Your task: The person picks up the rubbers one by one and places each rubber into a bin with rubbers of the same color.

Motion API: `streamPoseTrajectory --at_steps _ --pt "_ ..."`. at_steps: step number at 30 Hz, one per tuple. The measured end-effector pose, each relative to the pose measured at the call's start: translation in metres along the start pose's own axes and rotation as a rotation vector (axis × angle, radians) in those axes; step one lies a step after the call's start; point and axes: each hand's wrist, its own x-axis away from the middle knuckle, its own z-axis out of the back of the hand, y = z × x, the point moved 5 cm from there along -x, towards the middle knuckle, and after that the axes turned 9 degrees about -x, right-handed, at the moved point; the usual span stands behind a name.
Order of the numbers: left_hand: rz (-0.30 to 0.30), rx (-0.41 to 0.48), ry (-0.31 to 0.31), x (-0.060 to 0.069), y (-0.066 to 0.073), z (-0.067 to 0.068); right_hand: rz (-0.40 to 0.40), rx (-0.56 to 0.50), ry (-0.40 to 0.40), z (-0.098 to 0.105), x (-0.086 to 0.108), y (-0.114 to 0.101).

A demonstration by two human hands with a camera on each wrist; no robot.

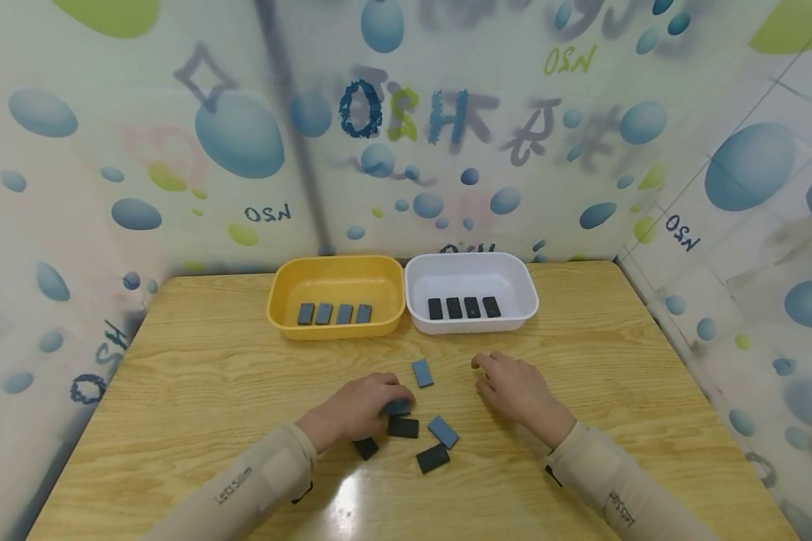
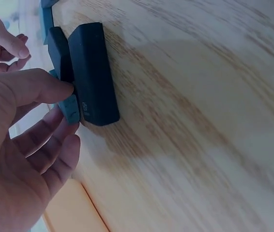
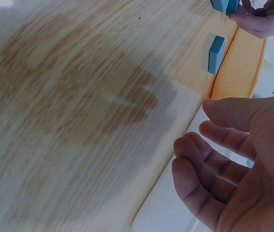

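Observation:
My left hand pinches a blue-grey block between thumb and fingers; the left wrist view shows the block under the thumb, beside black blocks. Close to that hand on the table lie a black block and another, partly covered. To their right, a blue block lies by a black one. Farther back is one more blue block. My right hand is over the table at the right, fingers loosely bent and holding nothing, as the right wrist view shows.
A yellow tray holding several blue-grey blocks stands at the table's back, beside a white tray holding several black blocks. The wooden table meets a patterned wall covering behind it.

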Motion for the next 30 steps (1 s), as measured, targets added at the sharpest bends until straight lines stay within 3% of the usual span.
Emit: streamPoseTrajectory --at_steps 10,30 --pt "0.083 0.029 -0.021 0.005 -0.008 0.005 0.002 0.000 0.011 0.001 0.000 0.000" --pt "0.189 -0.013 0.062 0.015 -0.023 0.040 -0.013 -0.016 -0.018 -0.001 -0.001 -0.001"
